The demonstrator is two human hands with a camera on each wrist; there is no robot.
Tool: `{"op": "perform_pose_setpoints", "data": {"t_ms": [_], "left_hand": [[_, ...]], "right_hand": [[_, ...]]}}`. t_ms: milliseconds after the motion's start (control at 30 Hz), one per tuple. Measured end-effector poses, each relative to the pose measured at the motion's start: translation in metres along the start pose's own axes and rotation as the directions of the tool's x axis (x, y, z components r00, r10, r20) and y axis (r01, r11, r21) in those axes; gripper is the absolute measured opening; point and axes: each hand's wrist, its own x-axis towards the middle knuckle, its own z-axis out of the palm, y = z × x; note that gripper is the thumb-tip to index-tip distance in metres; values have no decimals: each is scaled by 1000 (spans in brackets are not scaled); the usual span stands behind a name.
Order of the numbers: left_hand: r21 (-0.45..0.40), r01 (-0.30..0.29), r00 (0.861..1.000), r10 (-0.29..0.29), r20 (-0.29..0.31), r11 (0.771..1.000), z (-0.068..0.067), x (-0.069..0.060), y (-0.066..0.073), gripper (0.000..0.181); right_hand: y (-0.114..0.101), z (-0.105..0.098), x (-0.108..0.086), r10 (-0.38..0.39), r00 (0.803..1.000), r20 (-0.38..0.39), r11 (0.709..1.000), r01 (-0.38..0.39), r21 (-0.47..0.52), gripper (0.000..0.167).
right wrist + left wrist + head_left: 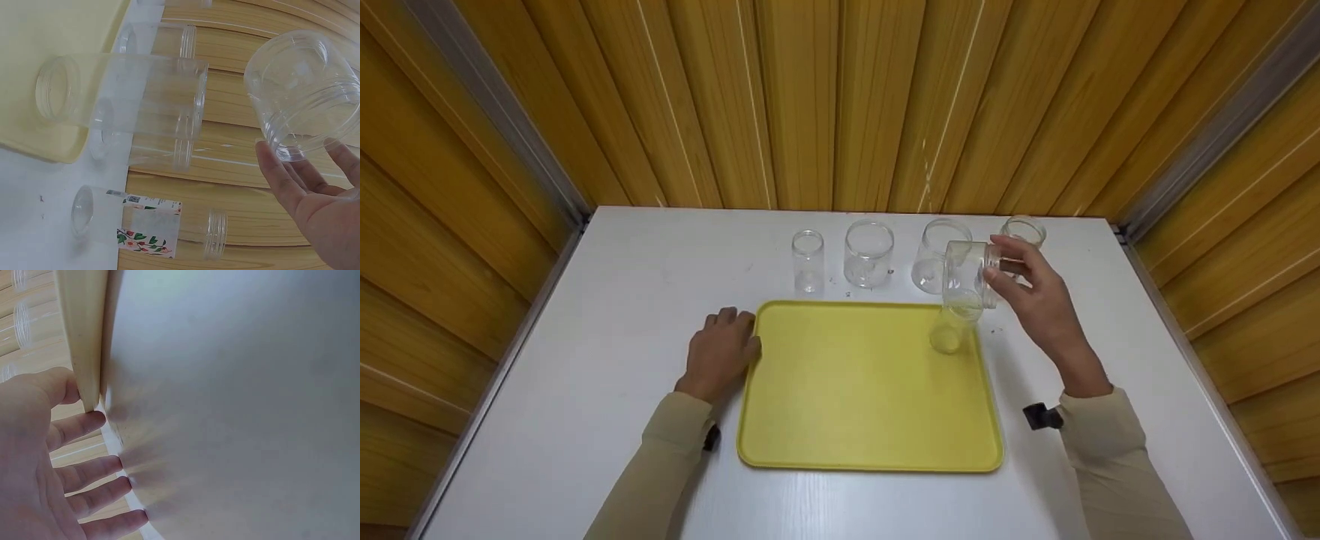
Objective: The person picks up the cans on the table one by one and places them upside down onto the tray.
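My right hand (pixel 1035 300) grips a clear plastic jar (pixel 966 270) by its threaded neck, between thumb and fingers. The jar is held in the air, tipped on its side with the mouth toward the palm, above the tray's far right corner. Below it, a taller clear jar (pixel 124 93) stands upright on the yellow tray (pixel 862 390), partly covered by the held jar in the head view. My left hand (pixel 720 349) rests at the tray's far left corner; its thumb touches the rim and the other fingertips (pixel 135 517) touch the white table.
Behind the tray stand several clear jars: a slim one (pixel 808 262), two wider ones (pixel 868 255), and one at the far right carrying a floral label (pixel 149 242), half hidden by the right hand. Wood-patterned panels (pixel 840 105) wall in the white table (pixel 622 277).
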Motion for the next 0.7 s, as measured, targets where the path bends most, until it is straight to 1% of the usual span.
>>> {"op": "perform_pose_setpoints", "data": {"t_ms": [333, 567, 700], "left_hand": [[22, -2, 1000, 2, 9, 1000, -2, -1, 2, 32], [20, 15, 999, -16, 33, 1000, -3, -1, 3, 35], [25, 16, 1000, -17, 25, 1000, -4, 0, 4, 35]], "right_hand": [[-2, 11, -2, -17, 1000, 22, 996, 15, 93, 50], [-2, 18, -3, -16, 999, 34, 990, 11, 138, 49], [-3, 22, -4, -16, 999, 40, 986, 9, 168, 49]]}}
